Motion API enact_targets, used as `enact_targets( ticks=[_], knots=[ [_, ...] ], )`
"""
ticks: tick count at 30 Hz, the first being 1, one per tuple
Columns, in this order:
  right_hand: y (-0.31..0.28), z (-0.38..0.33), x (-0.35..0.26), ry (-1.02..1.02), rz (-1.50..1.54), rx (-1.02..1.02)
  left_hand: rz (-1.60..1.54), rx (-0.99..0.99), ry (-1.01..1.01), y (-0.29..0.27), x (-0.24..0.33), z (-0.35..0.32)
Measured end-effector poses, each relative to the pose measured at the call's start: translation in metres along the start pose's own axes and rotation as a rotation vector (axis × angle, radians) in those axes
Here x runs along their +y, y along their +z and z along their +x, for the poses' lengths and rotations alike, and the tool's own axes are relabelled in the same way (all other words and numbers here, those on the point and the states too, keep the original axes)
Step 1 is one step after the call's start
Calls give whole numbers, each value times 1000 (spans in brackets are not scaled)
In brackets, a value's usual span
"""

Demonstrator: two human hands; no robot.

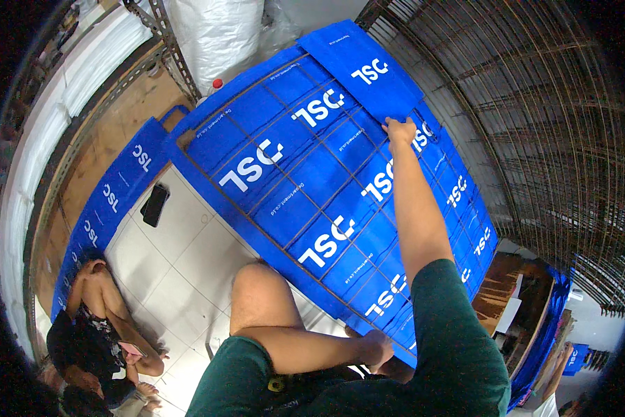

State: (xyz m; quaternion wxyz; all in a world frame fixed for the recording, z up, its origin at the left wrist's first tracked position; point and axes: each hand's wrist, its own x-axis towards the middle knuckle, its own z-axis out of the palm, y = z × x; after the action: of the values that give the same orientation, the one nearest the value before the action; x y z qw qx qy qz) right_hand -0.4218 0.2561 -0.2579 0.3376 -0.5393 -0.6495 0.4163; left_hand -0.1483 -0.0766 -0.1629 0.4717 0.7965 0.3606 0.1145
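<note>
My right hand (400, 131) reaches far forward, fingers closed on the near edge of a blue printed fabric sheet (361, 69). That sheet slants across the far corner of a wire grid rack (262, 181). Several similar blue pieces with white print (250, 167) lie flat under the rack's thin bars. My left forearm crosses low in front of me. My left hand (373, 349) is bent beside the rack's near edge; its fingers are partly hidden, and I cannot make out whether they hold anything.
Wire racks (535, 104) stand stacked on the right. A black phone (155, 205) lies on white tiles. A strip of blue printed pieces (111, 194) runs along the left. Another person (97, 340) sits at lower left. White plastic-wrapped bundles (218, 42) and a red cap (217, 83) are behind.
</note>
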Motion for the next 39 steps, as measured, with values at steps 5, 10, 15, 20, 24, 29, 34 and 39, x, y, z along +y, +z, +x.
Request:
enact_targets(
  ticks=[5,10,15,20,24,29,34,39],
  knots=[
    [4,-1,-2,33,-45,37,37,67,24,2,-1,0],
    [2,-2,-6,27,-53,-2,0,1,41,-1,-3,2],
    [-14,0,-13,101,-51,-7,16,19,15,6,1,4],
    [-66,-73,-61,11,-176,-211,-16,191,106,22,-15,4],
    [-137,-116,-36,-207,-107,-178,-20,84,57,21,-11,2],
    [-269,-162,30,-204,-60,-149,78,-109,36,12,1,-3],
    [-417,-218,69,-84,-124,101,181,-264,-51,14,11,5],
    [-557,-269,94,-15,-71,427,233,-350,-73,37,14,12]
  ],
)
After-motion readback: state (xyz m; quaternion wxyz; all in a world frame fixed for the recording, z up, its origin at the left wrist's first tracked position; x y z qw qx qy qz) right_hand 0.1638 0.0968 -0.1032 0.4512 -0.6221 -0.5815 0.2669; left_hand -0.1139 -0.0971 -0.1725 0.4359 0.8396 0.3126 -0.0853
